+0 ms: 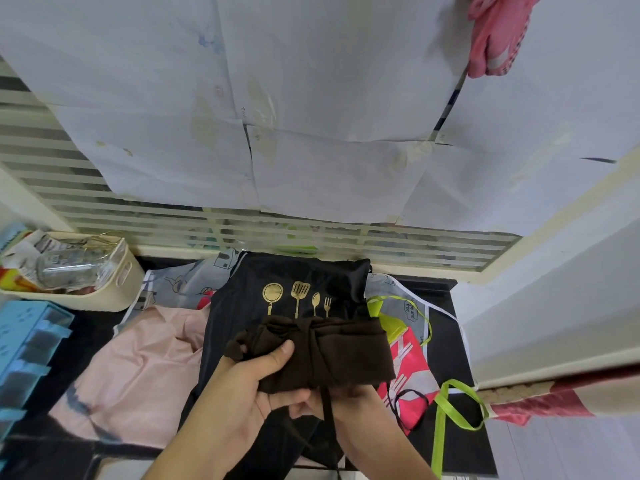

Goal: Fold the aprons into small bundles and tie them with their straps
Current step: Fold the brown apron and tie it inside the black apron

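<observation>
Hands [242,386] around brown apron bundle [332,351]

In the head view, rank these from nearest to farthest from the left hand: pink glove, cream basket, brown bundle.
1. brown bundle: in the left hand's grip.
2. cream basket: on the counter's far left.
3. pink glove: hanging high at upper right.

Folded brown apron bundle [332,355], strap-wrapped, atop black apron [287,271]

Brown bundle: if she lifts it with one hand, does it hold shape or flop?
Likely floppy: the brown bundle is soft folded cloth, sagging at its edges. The strap hangs loose below, so it looks untied and may unfold. Probably light; the left hand holds it with thumb on top.
</observation>
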Motion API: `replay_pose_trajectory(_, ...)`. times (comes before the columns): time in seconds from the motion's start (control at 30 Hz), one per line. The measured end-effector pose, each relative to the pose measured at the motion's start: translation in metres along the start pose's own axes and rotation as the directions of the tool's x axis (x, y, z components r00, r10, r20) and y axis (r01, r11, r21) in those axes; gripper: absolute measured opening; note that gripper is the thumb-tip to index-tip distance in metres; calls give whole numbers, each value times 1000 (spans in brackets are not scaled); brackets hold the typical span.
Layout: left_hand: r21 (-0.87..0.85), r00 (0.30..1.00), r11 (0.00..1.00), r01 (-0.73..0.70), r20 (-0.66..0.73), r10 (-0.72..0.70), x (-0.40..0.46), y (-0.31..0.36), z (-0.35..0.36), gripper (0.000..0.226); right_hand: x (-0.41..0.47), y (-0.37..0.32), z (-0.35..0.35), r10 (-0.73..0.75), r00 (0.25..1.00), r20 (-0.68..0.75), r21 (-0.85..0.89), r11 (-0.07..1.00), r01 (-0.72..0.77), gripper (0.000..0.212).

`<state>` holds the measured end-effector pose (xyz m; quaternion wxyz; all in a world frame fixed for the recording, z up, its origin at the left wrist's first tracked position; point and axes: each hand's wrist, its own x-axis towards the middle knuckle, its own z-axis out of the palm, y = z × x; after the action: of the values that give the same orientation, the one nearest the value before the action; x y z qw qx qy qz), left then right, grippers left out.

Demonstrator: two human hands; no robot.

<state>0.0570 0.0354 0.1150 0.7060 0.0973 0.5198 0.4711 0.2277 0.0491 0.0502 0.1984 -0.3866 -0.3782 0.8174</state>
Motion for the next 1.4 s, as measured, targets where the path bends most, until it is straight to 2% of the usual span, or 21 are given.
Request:
replay_pose_trajectory(0.07,-22,1000,1000,6,-19,-6,1,1,1,39,3,10,-3,-162,965,206,211,970,118,37)
replay_pose_trajectory(0.1,-22,1000,1000,3,-26,-4,1,1,2,37,4,16,-8,-183,963,197,374,922,99,41)
replay_pose_trajectory(0.13,-24,999,1000,-1,-32,0,1,0,3,35,0,13,-11,-198,960,199,464,881,86,50)
replay_pose_trajectory(0.2,-35,999,999,-3,-46,1,-1,-1,6,30,-7,15,-7,-216,955,202,497,863,90,56)
replay_pose_trajectory(0.33,-33,996,999,16,-85,-18,-3,-2,8,29,-3,14,4,-163,986,-28,138,976,165,46)
replay_pose_trajectory(0.43,1,995,998,55,-85,-55,-4,1,7,28,-5,7,9,-151,975,-163,-44,988,146,38)
replay_pose_trajectory(0.53,80,988,996,50,-147,-38,-1,3,4,31,-13,-3,15,-174,963,-208,-238,964,123,14)
replay_pose_trajectory(0.63,221,973,975,21,-230,31,4,-1,1,28,-18,-6,22,-120,947,-297,-263,964,40,13)
replay_pose_trajectory(0.73,440,919,896,-49,-333,213,8,-4,0,33,-20,-8,25,-70,940,-334,-294,955,-34,20)
replay_pose_trajectory(0.8,466,897,882,-75,-355,264,9,-4,2,32,-23,-10,27,-45,934,-355,-260,964,-53,19)
replay_pose_trajectory(0.93,401,926,916,-30,-334,177,15,-7,-2,45,-24,-8,26,-150,926,-347,-441,897,-20,17)
replay_pose_trajectory(1.0,278,951,960,-32,-287,115,15,-7,-5,44,-23,-9,26,-128,936,-327,-377,926,-5,24)
replay_pose_trajectory(1.1,143,967,987,-76,-230,108,11,-2,-8,41,-26,-5,17,-43,961,-274,-210,978,-16,44)
replay_pose_trajectory(1.2,23,985,997,-76,-154,79,5,3,-7,34,-26,5,9,13,942,-335,-149,987,-67,42)
replay_pose_trajectory(1.3,11,997,1000,-9,-73,10,0,2,-3,31,-22,8,7,3,895,-446,-284,948,-145,36)
replay_pose_trajectory(1.33,18,999,1000,5,-49,-4,-1,0,-2,31,-20,9,7,-36,878,-478,-362,918,-160,34)
replay_pose_trajectory(1.4,14,1000,1000,7,-26,-7,-1,-3,1,32,-20,8,12,-208,805,-555,-536,829,-156,19)
